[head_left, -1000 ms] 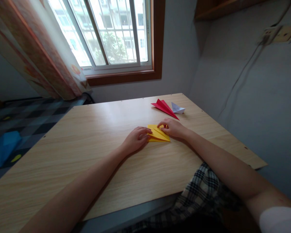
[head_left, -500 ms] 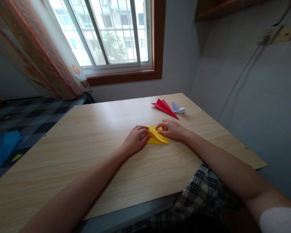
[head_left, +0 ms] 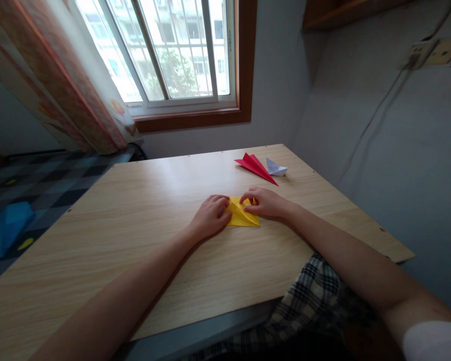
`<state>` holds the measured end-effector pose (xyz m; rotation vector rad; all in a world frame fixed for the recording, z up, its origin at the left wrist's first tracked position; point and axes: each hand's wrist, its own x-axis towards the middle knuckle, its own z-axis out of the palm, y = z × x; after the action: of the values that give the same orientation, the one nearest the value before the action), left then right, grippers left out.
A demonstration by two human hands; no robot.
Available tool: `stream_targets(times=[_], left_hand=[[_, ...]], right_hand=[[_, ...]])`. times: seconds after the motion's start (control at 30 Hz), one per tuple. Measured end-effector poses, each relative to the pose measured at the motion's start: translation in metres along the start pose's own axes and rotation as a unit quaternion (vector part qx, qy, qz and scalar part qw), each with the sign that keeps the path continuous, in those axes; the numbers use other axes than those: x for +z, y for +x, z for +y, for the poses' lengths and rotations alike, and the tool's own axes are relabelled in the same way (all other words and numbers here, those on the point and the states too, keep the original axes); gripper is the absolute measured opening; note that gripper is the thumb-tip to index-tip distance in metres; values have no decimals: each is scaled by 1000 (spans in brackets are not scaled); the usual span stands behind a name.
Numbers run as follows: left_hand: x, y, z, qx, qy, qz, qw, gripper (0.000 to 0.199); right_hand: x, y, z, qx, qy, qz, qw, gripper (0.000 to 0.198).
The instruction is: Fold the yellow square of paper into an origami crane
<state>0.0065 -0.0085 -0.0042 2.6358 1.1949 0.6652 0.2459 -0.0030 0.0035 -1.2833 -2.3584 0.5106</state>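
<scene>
A folded piece of yellow paper (head_left: 242, 216) lies on the wooden table, with a raised flap slanting across it. My left hand (head_left: 213, 213) grips its left edge, the thumb on the near side and the fingers curled at the far side. On the upper right part, my right hand (head_left: 263, 201) pinches the paper with bent fingers and thumb. The fingertips of both hands partly cover the folds.
Beyond my hands lie a red paper plane (head_left: 254, 166) and a white paper boat (head_left: 275, 168), near the back right of the table (head_left: 150, 200). A blue folded paper (head_left: 7, 228) rests on a checked cloth (head_left: 65, 185) at the left. A cable (head_left: 374, 118) hangs on the right wall.
The yellow paper's near edge has shifted slightly toward me and its flap looks more lifted and spread. My left thumb has moved a little onto the paper; my right hand has shifted slightly.
</scene>
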Motion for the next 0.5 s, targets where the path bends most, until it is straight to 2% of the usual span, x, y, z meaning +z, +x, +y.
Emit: stream_targets(times=[0.33,0.43,0.5], left_hand=[[5,2,-3,-7,28,1,1000,10],[6,2,-5,-36,54,21,998,6],[5,2,-5,-48,73,46,995,11]], right_hand=[[1,1,2,-10,4,-4,1000,21],[1,0,1,-22,10,-8,1000,21],[2,0,0,-31,18,-12,999,21]])
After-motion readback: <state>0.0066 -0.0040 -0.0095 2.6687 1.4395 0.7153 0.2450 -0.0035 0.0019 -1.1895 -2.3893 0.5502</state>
